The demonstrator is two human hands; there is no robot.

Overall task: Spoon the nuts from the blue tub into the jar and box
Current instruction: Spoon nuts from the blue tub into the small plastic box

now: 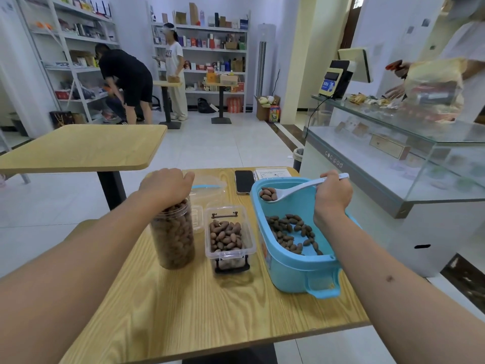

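A clear jar (173,236) packed with brown nuts stands on the wooden table (199,306); my left hand (165,186) grips its top from above. To its right sits a clear box (228,237) roughly half full of nuts, its lid off. The blue tub (294,269) at the right holds a thin layer of nuts (294,232). My right hand (332,195) grips the handle of a pale blue spoon (291,191), whose bowl carries a few nuts above the tub's far left corner.
A clear lid with a blue strip (207,187), a phone (244,182) and a paper sheet (273,173) lie at the table's far edge. A second table (86,148) stands left, a glass counter (393,164) right. People stand by shelves beyond.
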